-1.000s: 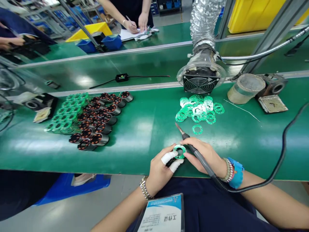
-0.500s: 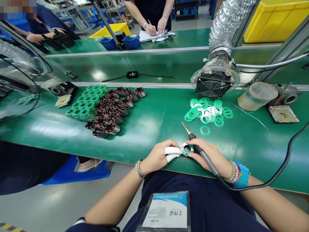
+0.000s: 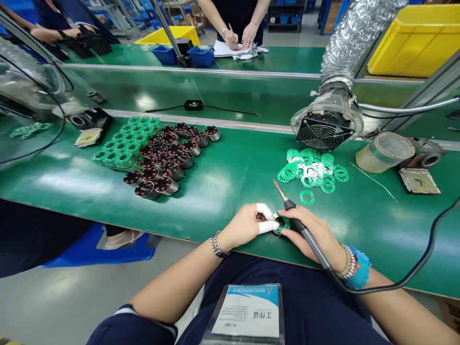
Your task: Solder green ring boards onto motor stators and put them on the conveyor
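Between my two hands, near the bench's front edge, is a green ring-shaped circuit board [image 3: 284, 224] with thin wires hanging below it. My left hand [image 3: 246, 225], with white covers on two fingers, pinches its left side. The fingers of my right hand [image 3: 318, 232] hold its right side. A soldering iron [image 3: 309, 239] also lies in my right hand, its tip pointing up and left, away from the board. Beyond the iron's tip lie a loose green ring [image 3: 306, 197] and a pile of green rings [image 3: 312, 170].
Rows of wound motor cores [image 3: 172, 158] and stacked green boards [image 3: 124, 143] stand on the left. A fan with a duct [image 3: 321, 132], a round container [image 3: 384, 152] and a sponge holder [image 3: 419, 181] are at the right. Across the bench a person [image 3: 239, 28] writes.
My left hand's covered fingers have shifted and spread around the board's left edge, hiding more of its opening. The right hand keeps its hold. The whole view has shifted slightly.
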`<state>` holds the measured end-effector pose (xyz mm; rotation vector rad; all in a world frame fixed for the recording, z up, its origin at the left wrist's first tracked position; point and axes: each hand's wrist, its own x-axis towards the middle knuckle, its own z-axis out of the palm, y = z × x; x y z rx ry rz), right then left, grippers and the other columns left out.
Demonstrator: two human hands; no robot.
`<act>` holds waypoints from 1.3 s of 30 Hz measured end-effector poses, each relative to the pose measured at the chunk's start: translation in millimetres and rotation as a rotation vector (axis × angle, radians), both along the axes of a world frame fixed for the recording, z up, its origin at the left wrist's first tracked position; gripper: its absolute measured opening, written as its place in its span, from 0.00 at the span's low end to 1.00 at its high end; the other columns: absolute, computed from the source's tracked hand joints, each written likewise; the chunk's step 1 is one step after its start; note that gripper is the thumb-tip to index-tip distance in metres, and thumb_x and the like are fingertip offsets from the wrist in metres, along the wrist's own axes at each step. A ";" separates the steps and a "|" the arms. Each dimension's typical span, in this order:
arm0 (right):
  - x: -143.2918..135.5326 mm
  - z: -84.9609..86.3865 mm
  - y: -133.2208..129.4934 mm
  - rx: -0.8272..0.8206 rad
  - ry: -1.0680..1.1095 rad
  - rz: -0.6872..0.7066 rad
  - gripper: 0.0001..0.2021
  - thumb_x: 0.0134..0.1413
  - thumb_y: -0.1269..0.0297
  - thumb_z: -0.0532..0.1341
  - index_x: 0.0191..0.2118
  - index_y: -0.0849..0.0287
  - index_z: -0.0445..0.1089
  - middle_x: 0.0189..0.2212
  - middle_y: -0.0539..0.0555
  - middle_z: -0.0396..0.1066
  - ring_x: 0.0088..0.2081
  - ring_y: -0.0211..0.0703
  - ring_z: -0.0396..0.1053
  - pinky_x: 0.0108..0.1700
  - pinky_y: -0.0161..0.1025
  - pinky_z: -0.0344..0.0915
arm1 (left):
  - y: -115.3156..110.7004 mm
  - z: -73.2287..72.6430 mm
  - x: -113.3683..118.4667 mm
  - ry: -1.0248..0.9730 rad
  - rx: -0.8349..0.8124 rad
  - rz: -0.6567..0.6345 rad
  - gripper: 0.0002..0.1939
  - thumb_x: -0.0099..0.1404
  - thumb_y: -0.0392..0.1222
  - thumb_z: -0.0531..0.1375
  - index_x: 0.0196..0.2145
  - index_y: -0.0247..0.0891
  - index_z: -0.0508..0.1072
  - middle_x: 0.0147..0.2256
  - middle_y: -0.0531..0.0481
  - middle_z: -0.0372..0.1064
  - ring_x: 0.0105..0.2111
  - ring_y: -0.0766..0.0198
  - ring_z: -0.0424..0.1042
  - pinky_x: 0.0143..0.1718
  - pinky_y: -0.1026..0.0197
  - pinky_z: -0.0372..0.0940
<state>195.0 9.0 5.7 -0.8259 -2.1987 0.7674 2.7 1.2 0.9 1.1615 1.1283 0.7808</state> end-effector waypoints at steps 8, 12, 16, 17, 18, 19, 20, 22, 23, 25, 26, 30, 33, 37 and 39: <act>-18.8 -0.8 4.9 0.107 0.025 0.019 0.11 0.55 0.75 0.53 0.43 0.56 0.64 0.31 0.54 0.68 0.35 0.43 0.64 0.35 0.41 0.66 | -2.6 -2.3 -4.9 -0.019 0.026 0.021 0.07 0.50 0.37 0.65 0.23 0.35 0.69 0.23 0.54 0.68 0.24 0.68 0.69 0.29 0.65 0.66; -23.0 -3.2 1.3 0.107 0.013 -0.003 0.12 0.54 0.75 0.53 0.43 0.57 0.63 0.29 0.54 0.67 0.34 0.44 0.63 0.35 0.43 0.65 | -5.1 -0.6 -6.0 -0.061 0.025 0.031 0.06 0.52 0.39 0.64 0.25 0.35 0.70 0.23 0.55 0.66 0.23 0.70 0.67 0.27 0.67 0.66; -20.2 0.8 -0.9 0.080 0.044 -0.061 0.11 0.54 0.75 0.55 0.43 0.57 0.63 0.32 0.55 0.68 0.36 0.44 0.64 0.38 0.43 0.65 | -6.1 -1.9 -6.4 -0.151 -0.062 0.038 0.08 0.54 0.42 0.63 0.27 0.34 0.69 0.25 0.54 0.66 0.23 0.71 0.68 0.28 0.66 0.67; -17.3 3.0 -1.3 0.066 0.062 -0.084 0.10 0.54 0.74 0.55 0.42 0.57 0.64 0.33 0.54 0.68 0.37 0.44 0.65 0.38 0.42 0.65 | -5.8 -2.8 -6.8 -0.161 -0.076 0.033 0.09 0.54 0.42 0.63 0.27 0.34 0.68 0.25 0.54 0.66 0.23 0.70 0.68 0.28 0.66 0.67; -13.7 5.5 -1.9 0.048 0.081 -0.105 0.10 0.53 0.74 0.56 0.41 0.56 0.65 0.33 0.54 0.68 0.36 0.43 0.65 0.38 0.42 0.65 | -5.3 -3.6 -7.2 -0.166 -0.087 0.026 0.09 0.53 0.41 0.63 0.27 0.34 0.68 0.25 0.54 0.66 0.23 0.70 0.69 0.27 0.66 0.67; -9.2 8.1 -2.7 0.024 0.095 -0.114 0.09 0.53 0.74 0.57 0.40 0.56 0.66 0.32 0.54 0.68 0.35 0.43 0.66 0.37 0.41 0.65 | -4.8 -4.4 -7.7 -0.166 -0.097 0.020 0.09 0.53 0.41 0.63 0.27 0.34 0.68 0.24 0.54 0.66 0.23 0.70 0.69 0.27 0.66 0.67; -4.3 10.8 -3.8 -0.003 0.106 -0.114 0.08 0.53 0.74 0.57 0.38 0.56 0.66 0.31 0.53 0.68 0.34 0.42 0.66 0.35 0.39 0.65 | -4.2 -5.1 -8.2 -0.162 -0.105 0.017 0.09 0.52 0.40 0.64 0.27 0.34 0.67 0.24 0.53 0.67 0.23 0.70 0.69 0.27 0.66 0.67; 6.2 16.2 -6.5 -0.041 0.121 -0.079 0.10 0.52 0.75 0.58 0.39 0.56 0.68 0.28 0.52 0.68 0.30 0.40 0.66 0.31 0.38 0.65 | -3.1 -6.1 -9.1 -0.153 -0.119 0.023 0.09 0.52 0.39 0.64 0.27 0.34 0.67 0.24 0.53 0.67 0.22 0.70 0.70 0.27 0.66 0.67; 11.1 18.9 -8.0 -0.047 0.122 -0.052 0.11 0.52 0.75 0.58 0.42 0.56 0.68 0.28 0.52 0.69 0.29 0.39 0.66 0.31 0.37 0.65 | -2.6 -6.4 -9.4 -0.151 -0.123 0.029 0.08 0.52 0.38 0.64 0.27 0.34 0.67 0.24 0.53 0.68 0.22 0.70 0.70 0.27 0.66 0.67; 18.9 24.4 -10.5 -0.041 0.126 -0.022 0.15 0.51 0.75 0.59 0.46 0.57 0.68 0.27 0.53 0.70 0.29 0.40 0.66 0.31 0.39 0.65 | -1.9 -7.1 -9.7 -0.152 -0.131 0.033 0.08 0.52 0.38 0.64 0.27 0.34 0.67 0.23 0.53 0.68 0.22 0.70 0.70 0.27 0.65 0.68; 21.4 27.1 -11.4 -0.038 0.130 -0.019 0.16 0.51 0.75 0.59 0.47 0.57 0.68 0.28 0.53 0.70 0.30 0.41 0.67 0.31 0.39 0.65 | -1.6 -7.3 -9.8 -0.153 -0.134 0.033 0.08 0.52 0.38 0.63 0.27 0.34 0.67 0.23 0.54 0.68 0.22 0.69 0.70 0.28 0.65 0.68; 22.9 35.5 -12.9 -0.084 0.138 -0.021 0.13 0.51 0.76 0.58 0.42 0.58 0.71 0.26 0.54 0.71 0.28 0.40 0.66 0.28 0.38 0.65 | -1.1 -7.8 -9.8 -0.140 -0.154 0.035 0.08 0.52 0.38 0.64 0.27 0.33 0.67 0.22 0.54 0.68 0.22 0.70 0.70 0.28 0.65 0.68; 20.0 36.9 -12.8 -0.107 0.126 -0.010 0.11 0.51 0.76 0.58 0.40 0.60 0.72 0.26 0.54 0.72 0.27 0.40 0.67 0.28 0.38 0.64 | -1.0 -8.0 -9.9 -0.132 -0.163 0.033 0.08 0.52 0.38 0.63 0.27 0.33 0.67 0.21 0.53 0.69 0.22 0.70 0.70 0.28 0.66 0.67; 18.9 34.8 -12.5 -0.127 0.119 -0.001 0.11 0.51 0.77 0.58 0.40 0.61 0.72 0.27 0.54 0.72 0.29 0.40 0.68 0.29 0.38 0.65 | -0.8 -8.9 -10.5 -0.138 -0.168 0.031 0.08 0.52 0.38 0.63 0.28 0.33 0.67 0.21 0.53 0.69 0.22 0.70 0.71 0.28 0.66 0.67; 19.4 34.2 -12.5 -0.128 0.118 0.001 0.11 0.50 0.77 0.58 0.40 0.61 0.72 0.27 0.54 0.72 0.29 0.40 0.68 0.30 0.38 0.65 | -0.7 -9.5 -10.9 -0.137 -0.166 0.035 0.08 0.52 0.37 0.63 0.28 0.33 0.67 0.21 0.53 0.69 0.22 0.69 0.71 0.28 0.65 0.67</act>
